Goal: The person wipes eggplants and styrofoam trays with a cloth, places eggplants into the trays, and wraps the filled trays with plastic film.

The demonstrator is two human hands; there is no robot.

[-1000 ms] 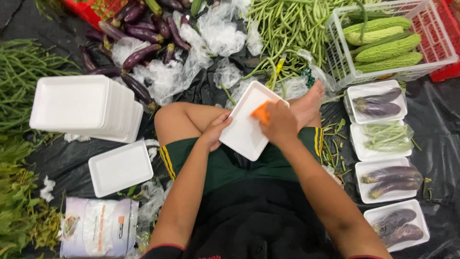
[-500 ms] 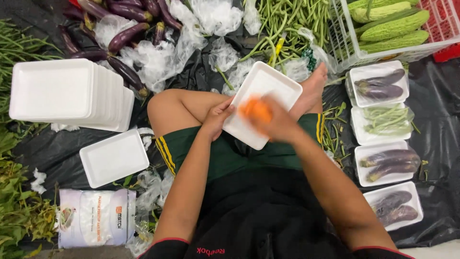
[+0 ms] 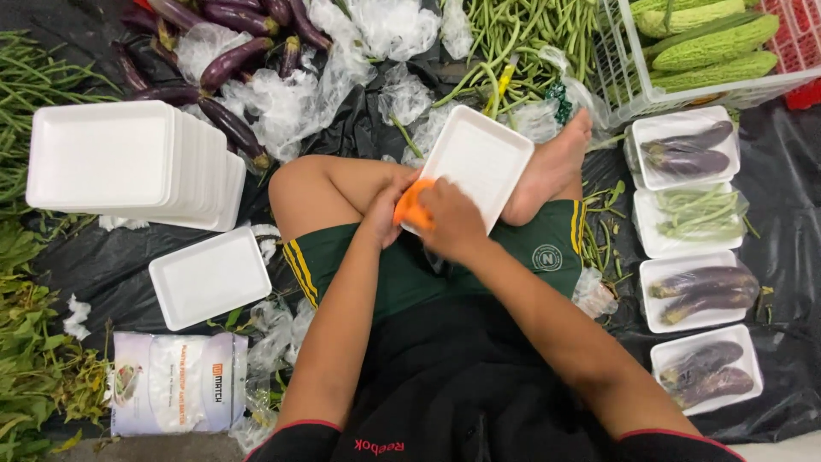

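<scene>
One printed white plastic packet (image 3: 178, 382) with an orange label patch lying lower left; lettering too small to make out. Four wrapped white foam trays (image 3: 697, 257) lined down the right: purple eggplants in three, green beans in one. White wire basket (image 3: 684, 51) of ridged green gourds, cut off at the top edge. Empty white foam tray (image 3: 479, 167) resting on the lap. Right hand (image 3: 451, 224) clasping a small orange object (image 3: 412, 208) at the tray's near corner, mostly hidden. Left hand (image 3: 385, 216) touching it; grip impossible to tell.
</scene>
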